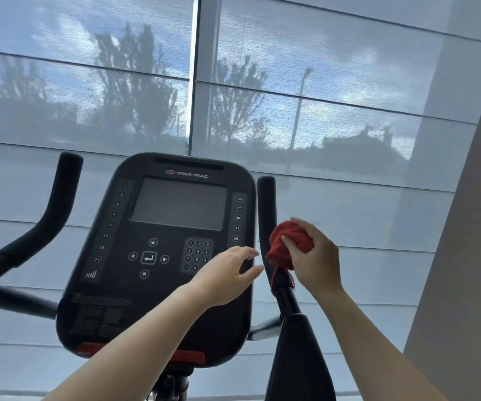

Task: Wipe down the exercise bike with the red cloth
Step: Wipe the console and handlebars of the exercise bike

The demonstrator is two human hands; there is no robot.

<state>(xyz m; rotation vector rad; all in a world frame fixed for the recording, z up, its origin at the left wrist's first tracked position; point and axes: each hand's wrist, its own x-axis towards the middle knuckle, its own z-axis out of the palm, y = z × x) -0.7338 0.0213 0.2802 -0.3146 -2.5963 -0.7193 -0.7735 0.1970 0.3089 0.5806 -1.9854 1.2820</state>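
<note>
Your right hand (316, 256) grips the bunched red cloth (287, 244) on the black right handlebar (266, 209), your left hand (227, 273) hovers loose-fingered, and I'd say the black console (158, 285) and left handlebar (57, 198) look still to wipe.

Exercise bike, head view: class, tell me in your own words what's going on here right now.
A person is wiping a black exercise bike. Their right-hand grip holds a bunched red cloth against the black padded right handlebar, about midway up. The left-hand grip is open and empty, reaching toward that handlebar in front of the black console with a dark screen. Neither touches the black left handlebar.
</note>
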